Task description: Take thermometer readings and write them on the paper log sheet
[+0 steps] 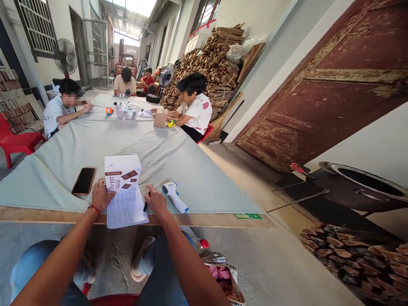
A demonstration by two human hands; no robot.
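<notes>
Papers lie before me at the table's near edge: a printed white leaflet with brown chocolate pieces and the words "Super Meal", and below it handwritten sheets whose lower end juts past the edge. At their left side is my left hand, its thumb across the paper and its fingers along the margin. My right hand is closed around a dark pen, slanting down at the sheets' right border. A phone with a black screen rests left of the papers. Right of my right hand lies a white-and-blue infrared thermometer.
A pale cloth covers the long table. Farther along it are a clear basin of bottles, an orange tape roll, a cardboard box and a yellow-green item. Several people sit around. An open bag stands by my right leg.
</notes>
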